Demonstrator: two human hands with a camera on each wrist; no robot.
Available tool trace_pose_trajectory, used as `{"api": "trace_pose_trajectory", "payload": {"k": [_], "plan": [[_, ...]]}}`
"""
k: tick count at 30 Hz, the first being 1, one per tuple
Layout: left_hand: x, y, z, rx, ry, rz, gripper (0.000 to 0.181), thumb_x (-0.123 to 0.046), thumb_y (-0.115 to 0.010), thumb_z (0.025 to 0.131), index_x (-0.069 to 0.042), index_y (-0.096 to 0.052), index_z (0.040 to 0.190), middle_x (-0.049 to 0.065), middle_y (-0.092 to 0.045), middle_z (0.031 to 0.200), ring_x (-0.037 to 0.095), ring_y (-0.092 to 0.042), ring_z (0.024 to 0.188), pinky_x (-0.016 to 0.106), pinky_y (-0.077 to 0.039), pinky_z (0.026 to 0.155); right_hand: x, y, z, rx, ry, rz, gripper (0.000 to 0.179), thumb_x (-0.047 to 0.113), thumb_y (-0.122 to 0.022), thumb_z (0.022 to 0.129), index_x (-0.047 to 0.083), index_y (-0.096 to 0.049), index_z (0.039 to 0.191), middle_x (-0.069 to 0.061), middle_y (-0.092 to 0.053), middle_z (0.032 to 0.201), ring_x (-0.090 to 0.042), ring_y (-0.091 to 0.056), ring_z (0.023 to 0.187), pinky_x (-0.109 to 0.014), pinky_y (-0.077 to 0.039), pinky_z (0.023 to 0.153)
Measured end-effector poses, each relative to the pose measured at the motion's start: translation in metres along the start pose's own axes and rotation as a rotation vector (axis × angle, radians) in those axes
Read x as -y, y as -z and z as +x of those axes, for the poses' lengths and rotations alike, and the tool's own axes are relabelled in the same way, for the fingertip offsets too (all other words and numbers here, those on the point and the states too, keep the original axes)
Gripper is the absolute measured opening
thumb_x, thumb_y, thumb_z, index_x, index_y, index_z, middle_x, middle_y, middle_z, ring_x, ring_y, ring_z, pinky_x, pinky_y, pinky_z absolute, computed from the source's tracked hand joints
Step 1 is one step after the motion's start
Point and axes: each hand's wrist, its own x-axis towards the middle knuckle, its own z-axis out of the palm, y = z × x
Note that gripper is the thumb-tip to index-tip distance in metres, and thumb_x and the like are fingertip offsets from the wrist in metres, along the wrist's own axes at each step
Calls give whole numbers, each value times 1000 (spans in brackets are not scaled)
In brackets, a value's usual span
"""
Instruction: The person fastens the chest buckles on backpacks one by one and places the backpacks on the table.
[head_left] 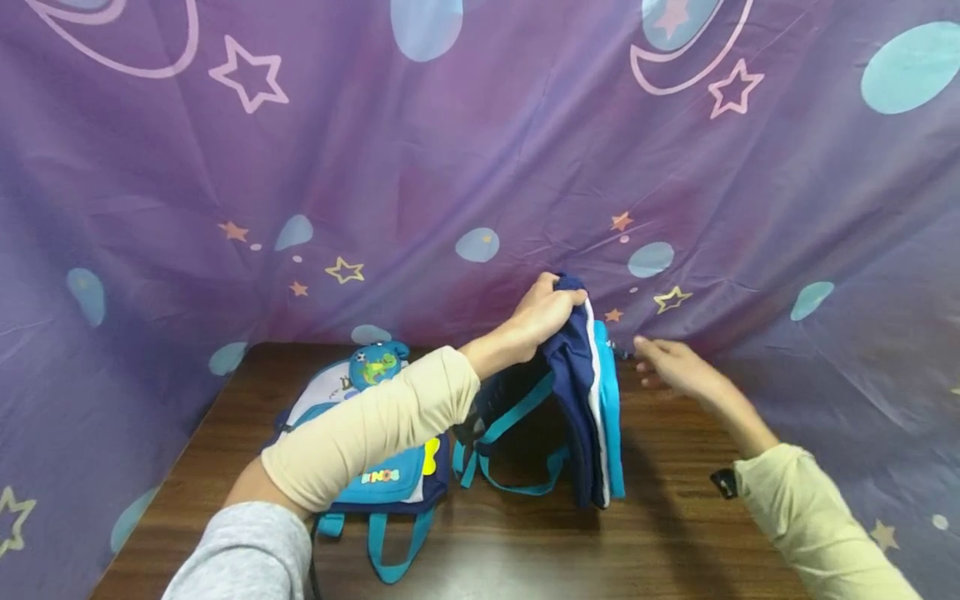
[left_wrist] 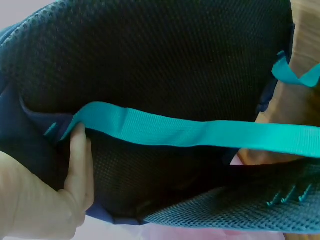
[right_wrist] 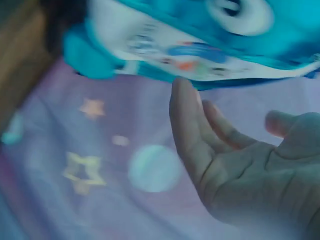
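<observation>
The navy backpack (head_left: 573, 358) stands on edge, right of the table's middle, its top held up by the left hand (head_left: 546, 310), whose fingers and thumb grip the upper rim. The left wrist view shows one finger against the back panel, right at the stitched end of a teal strap (left_wrist: 165, 131). The right hand (head_left: 678, 367) is just beside the backpack's bright blue front; its fingers are apart, slightly bent and hold nothing. Whether a fingertip touches the bag's edge, I cannot tell.

The back panel (left_wrist: 150, 65) is dark, ribbed mesh; the strap is flat woven webbing, looping down to the table. A white band runs between the navy body and the blue front, which carries a round, eye-like patch (right_wrist: 242, 15).

A second backpack (head_left: 390, 475), blue, white and navy with a dinosaur badge (head_left: 375, 367), lies toward the table's left edge, partly behind the left forearm's cream sleeve (head_left: 375, 429).

The table (head_left: 487, 546) has brown wood grain. At its far edge hangs purple cloth (head_left: 487, 150), creased and printed with stars, moons and pale blue ovals.
</observation>
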Motion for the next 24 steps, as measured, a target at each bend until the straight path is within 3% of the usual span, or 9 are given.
{"api": "trace_pose_trajectory", "payload": {"k": [2, 5, 10, 14, 17, 21, 24], "plan": [[-1, 1, 4, -6, 10, -42, 38, -25, -58, 99, -4, -51, 130, 10, -57, 128, 20, -52, 114, 32, -44, 102, 38, 18, -4, 22, -46, 10, 80, 54, -24, 106, -16, -38, 140, -37, -55, 127, -17, -69, 87, -40, -61, 72], [-5, -1, 8, -17, 17, -52, 37, -25, -59, 98, -5, -51, 129, 9, -58, 130, 19, -53, 115, 30, -44, 102, 79, 33, -2, 109, -58, 0, 91, 65, -16, 101, -13, -27, 148, -40, -43, 141, -39, -66, 109, -48, -60, 80], [-10, -9, 10, -24, 13, -72, 42, -27, -61, 95, -7, -50, 130, 6, -58, 125, 16, -53, 106, 25, -45, 92, 126, 37, 1, 265, -93, -2, 102, 74, -8, 95, -7, -5, 156, -42, -20, 154, -60, -33, 137, -60, -51, 95], [-11, -20, 8, -72, 29, -144, 50, -25, -66, 87, -7, -50, 130, 5, -61, 118, 14, -55, 98, 25, -46, 83, 141, 38, 4, 346, -147, 19, 108, 80, -8, 90, -4, 7, 156, -43, -1, 157, -66, -14, 140, -71, -36, 104], [-11, -30, 4, -70, 55, -193, 59, -28, -71, 80, -9, -48, 132, 2, -63, 116, 11, -56, 97, 24, -46, 85, 144, 39, 6, 394, -200, 18, 115, 85, -9, 86, -4, 6, 157, -41, 1, 158, -65, -11, 141, -74, -31, 106], [-9, -37, 0, 26, 64, -270, 72, -34, -76, 77, -12, -44, 136, -3, -63, 111, 8, -57, 93, 24, -46, 85, 145, 42, 8, 430, -265, 44, 117, 87, -18, 86, -3, 3, 157, -38, -3, 160, -60, -13, 144, -70, -32, 109], [-6, -37, -1, 160, 16, -347, 53, -34, -76, 79, -10, -54, 121, -4, -66, 92, 11, -60, 79, 25, -48, 76, 144, 46, 9, 426, -278, 65, 113, 84, -25, 87, -5, -6, 155, -35, -16, 157, -53, -27, 143, -63, -37, 110]]}}
